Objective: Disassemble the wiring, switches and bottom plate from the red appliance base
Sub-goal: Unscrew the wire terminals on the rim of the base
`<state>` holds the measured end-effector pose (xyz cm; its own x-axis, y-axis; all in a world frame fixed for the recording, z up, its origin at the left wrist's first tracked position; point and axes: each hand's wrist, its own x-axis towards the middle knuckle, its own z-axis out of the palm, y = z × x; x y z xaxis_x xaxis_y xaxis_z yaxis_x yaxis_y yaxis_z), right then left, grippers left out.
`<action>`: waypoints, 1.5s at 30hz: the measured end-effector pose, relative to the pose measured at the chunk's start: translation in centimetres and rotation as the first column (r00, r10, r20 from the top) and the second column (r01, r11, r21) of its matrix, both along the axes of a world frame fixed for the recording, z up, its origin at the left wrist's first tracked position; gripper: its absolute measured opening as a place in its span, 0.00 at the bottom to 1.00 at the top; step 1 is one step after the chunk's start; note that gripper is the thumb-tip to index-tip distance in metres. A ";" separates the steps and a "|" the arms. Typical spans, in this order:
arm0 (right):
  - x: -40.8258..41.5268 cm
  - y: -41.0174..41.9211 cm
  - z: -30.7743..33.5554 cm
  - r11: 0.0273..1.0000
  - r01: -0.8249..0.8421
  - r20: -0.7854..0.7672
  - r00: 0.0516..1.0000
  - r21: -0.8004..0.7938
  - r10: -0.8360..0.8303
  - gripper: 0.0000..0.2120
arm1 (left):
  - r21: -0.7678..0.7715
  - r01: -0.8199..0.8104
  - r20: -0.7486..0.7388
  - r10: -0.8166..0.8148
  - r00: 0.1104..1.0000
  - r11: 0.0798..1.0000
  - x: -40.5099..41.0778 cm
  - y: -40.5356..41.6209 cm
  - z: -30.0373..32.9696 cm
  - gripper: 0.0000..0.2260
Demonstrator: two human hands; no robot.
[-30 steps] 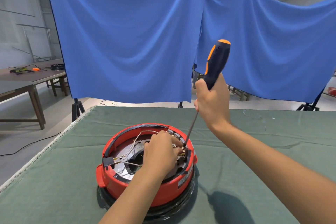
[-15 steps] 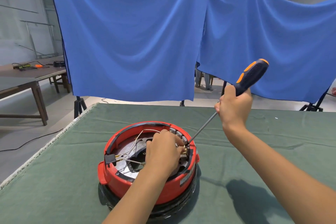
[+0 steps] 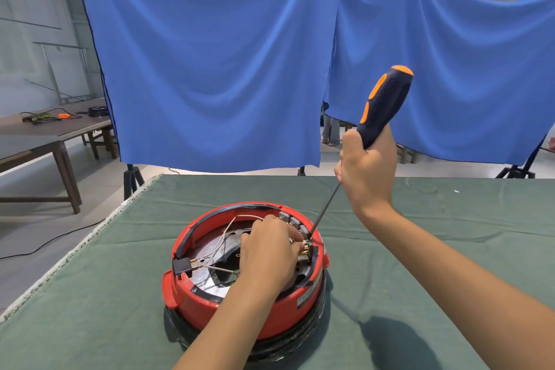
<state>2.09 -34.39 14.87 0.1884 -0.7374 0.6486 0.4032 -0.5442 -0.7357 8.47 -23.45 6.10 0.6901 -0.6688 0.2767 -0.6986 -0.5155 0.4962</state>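
On the counter (image 3: 420, 249), red appliance base (image 3: 240, 303) has wiring (image 3: 223, 239) still attached (early stage, prob.); right hand (image 3: 368, 173) grips screwdriver (image 3: 381, 105), left hand (image 3: 268, 252) pinches a terminal (image 3: 306, 246).

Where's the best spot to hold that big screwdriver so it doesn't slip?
Probably the thick black-and-orange handle of the screwdriver, wrapped from the side as the right hand does now. It is fat and textured; the thin metal shaft below is smooth and slants down into the red appliance base.
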 end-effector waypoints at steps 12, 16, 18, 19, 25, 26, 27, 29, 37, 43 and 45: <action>0.2 -0.7 -0.3 0.996 0.005 0.023 1.000 0.087 -0.007 0.10 | 0.002 -0.005 0.001 0.005 1.000 1.000 -0.1 0.1 0.1 0.08; -0.1 -2.0 -0.8 0.980 0.027 0.072 0.997 0.195 -0.042 0.10 | 0.016 -0.024 0.036 0.023 0.999 1.000 -0.3 0.1 0.1 0.08; -0.3 -2.7 -1.4 0.965 0.056 0.083 0.993 0.255 -0.080 0.07 | 0.054 -0.060 0.097 0.055 0.994 0.997 -0.3 0.3 0.1 0.08; -0.4 -3.0 -1.7 0.957 0.069 0.086 0.992 0.283 -0.097 0.05 | 0.073 -0.074 0.122 0.065 0.990 0.995 -0.2 0.4 0.1 0.07; -0.9 -4.1 -2.5 0.930 0.089 0.044 0.993 0.356 -0.112 0.05 | -0.024 -0.052 0.138 0.055 0.989 0.998 -0.4 0.8 0.3 0.08; -1.0 -4.0 -2.5 0.932 0.083 0.042 0.994 0.352 -0.105 0.05 | -0.085 -0.047 0.117 0.057 0.992 0.995 -0.4 0.9 0.3 0.07; -1.1 -3.8 -2.5 0.935 0.077 0.042 0.994 0.345 -0.097 0.06 | -0.153 -0.041 0.086 0.055 0.995 0.987 -0.4 1.1 0.4 0.06; -1.4 -3.2 -2.3 0.945 0.066 0.048 0.995 0.320 -0.086 0.07 | -0.269 -0.027 0.027 0.036 0.999 0.963 -0.3 1.3 0.5 0.05; -2.0 -0.4 -2.3 0.946 -0.053 0.136 0.991 0.319 0.010 0.08 | -0.124 0.144 -0.024 -0.148 0.989 0.982 0.6 2.9 1.7 0.02; -1.4 1.4 -3.0 0.968 -0.068 0.170 0.985 0.243 0.026 0.07 | -0.058 0.276 -0.026 -0.277 0.960 0.960 1.5 5.1 3.0 0.13; -1.6 1.8 -2.5 0.978 -0.092 0.208 0.977 0.187 0.052 0.07 | -0.011 0.205 0.066 -0.204 0.977 0.979 2.2 5.9 2.7 0.13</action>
